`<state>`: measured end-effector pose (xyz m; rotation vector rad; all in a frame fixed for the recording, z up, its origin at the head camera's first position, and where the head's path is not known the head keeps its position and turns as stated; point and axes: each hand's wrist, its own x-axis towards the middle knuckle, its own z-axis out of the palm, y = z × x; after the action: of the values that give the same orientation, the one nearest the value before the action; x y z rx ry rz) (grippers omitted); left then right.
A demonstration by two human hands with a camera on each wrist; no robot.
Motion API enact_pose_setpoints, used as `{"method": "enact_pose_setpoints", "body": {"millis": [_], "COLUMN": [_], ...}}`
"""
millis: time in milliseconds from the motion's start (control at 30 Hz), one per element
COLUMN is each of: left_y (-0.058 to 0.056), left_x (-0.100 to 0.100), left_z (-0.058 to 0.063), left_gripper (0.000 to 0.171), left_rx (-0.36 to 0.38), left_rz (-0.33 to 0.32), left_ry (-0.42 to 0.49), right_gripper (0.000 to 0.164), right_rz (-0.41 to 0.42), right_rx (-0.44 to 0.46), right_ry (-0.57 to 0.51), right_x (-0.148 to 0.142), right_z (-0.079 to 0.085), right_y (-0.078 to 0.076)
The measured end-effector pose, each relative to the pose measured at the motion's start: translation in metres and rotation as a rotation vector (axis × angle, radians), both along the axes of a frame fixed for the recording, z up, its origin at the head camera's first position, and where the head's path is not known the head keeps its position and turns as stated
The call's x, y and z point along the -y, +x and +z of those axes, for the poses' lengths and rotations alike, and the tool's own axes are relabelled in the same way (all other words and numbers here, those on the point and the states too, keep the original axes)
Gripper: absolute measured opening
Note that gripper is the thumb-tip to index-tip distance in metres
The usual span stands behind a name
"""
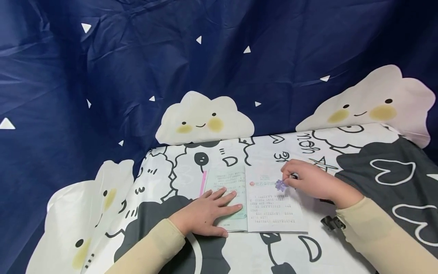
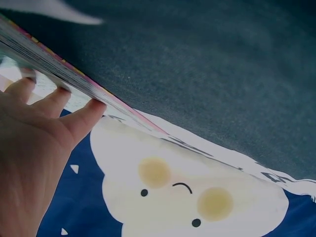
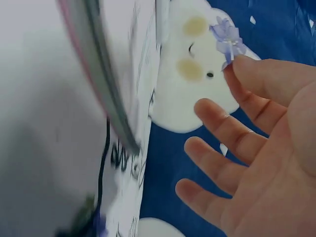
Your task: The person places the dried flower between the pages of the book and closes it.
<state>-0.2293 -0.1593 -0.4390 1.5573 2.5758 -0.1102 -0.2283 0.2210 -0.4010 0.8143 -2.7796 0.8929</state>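
An open book (image 1: 273,213) with printed text lies on the patterned cloth. My left hand (image 1: 205,213) rests with spread fingers on its pale green left page (image 1: 236,182). In the left wrist view, the fingers (image 2: 86,121) of that hand lie along the page near the book's edge (image 2: 64,66). Over the upper part of the right page, my right hand (image 1: 308,180) pinches a small purple flower (image 1: 281,185) between thumb and index finger. The flower's petals (image 3: 228,37) point away from the fingertips in the right wrist view, and the other fingers are spread apart.
Black and white cartoon drawings cover the cloth (image 1: 191,179). White cloud-shaped cushions (image 1: 205,116) stand along the back and left edges, before a dark blue curtain (image 1: 219,68). A blurred purple and green thing (image 3: 96,222) shows low in the right wrist view.
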Motion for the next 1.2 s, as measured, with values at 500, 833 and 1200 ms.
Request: {"method": "enact_pose_setpoints", "body": {"millis": [500, 833, 1200], "left_y": [-0.005, -0.004, 0.0], "left_x": [-0.002, 0.0, -0.001], "left_z": [0.001, 0.0, -0.001], "left_gripper": [0.083, 0.084, 0.083], "left_rx": [-0.014, -0.002, -0.013], "left_rz": [-0.007, 0.0, 0.005], "left_ry": [-0.024, -0.014, 0.003], "right_gripper": [0.021, 0.026, 0.019], "right_rz": [0.0, -0.002, -0.072], "right_rx": [0.108, 0.115, 0.097], "right_ry": [0.013, 0.048, 0.08], "right_x": [0.028, 0.029, 0.027], "right_z": [-0.025, -0.034, -0.04], "right_y": [0.004, 0.001, -0.003]}}
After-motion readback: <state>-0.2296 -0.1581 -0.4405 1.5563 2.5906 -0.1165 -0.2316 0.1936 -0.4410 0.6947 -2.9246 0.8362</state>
